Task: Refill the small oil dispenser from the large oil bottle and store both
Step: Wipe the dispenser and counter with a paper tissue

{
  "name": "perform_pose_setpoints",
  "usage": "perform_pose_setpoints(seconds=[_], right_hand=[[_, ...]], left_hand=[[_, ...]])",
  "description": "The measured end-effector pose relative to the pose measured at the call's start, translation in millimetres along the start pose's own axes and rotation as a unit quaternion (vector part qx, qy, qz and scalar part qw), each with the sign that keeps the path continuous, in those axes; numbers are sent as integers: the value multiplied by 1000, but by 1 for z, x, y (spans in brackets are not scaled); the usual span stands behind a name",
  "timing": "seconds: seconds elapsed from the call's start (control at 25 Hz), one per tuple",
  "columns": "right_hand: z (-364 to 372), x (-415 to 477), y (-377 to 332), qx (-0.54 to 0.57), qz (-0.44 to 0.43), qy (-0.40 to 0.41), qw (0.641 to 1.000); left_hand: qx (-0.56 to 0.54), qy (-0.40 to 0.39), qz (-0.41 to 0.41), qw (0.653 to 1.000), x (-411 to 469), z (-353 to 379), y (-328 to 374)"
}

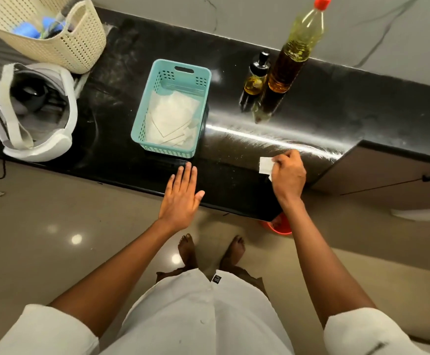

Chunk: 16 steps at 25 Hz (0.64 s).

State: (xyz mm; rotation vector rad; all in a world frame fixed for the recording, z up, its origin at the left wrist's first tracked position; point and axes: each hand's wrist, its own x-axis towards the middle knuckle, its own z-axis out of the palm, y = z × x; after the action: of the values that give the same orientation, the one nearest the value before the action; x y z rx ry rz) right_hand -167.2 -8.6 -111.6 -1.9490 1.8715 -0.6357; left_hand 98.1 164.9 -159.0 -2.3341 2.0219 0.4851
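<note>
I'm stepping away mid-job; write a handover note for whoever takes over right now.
Left hand open, flat over the counter edge.
Right hand pinches a white paper on the counter.
Large oil bottle, capped, and small oil dispenser stand side by side at the back.
Refill: cannot tell if done.
Left: store both.

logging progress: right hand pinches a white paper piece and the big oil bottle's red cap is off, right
One error: in the head view the red plastic cap sits on the tall clear plastic oil bottle. The right hand pinches the white paper piece, as you said.
</note>
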Motion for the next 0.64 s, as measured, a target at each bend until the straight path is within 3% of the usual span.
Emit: perform_pose_setpoints(seconds=[0.12,0.24,0.4,0.64], right_hand=[[14,-19,-1,-100,-51,-49,992],[14,-25,1,-131,-104,-18,986],[19,-22,19,-77,-177,15,981],[17,-29,17,13,-133,4,991]], left_hand=[[8,-8,-4,1000,1,-1,0],[11,-7,-3,1000,0,0,-2],[4,-10,-1,1000,1,1,-2],[0,20,-2,1000,-1,3,-6]])
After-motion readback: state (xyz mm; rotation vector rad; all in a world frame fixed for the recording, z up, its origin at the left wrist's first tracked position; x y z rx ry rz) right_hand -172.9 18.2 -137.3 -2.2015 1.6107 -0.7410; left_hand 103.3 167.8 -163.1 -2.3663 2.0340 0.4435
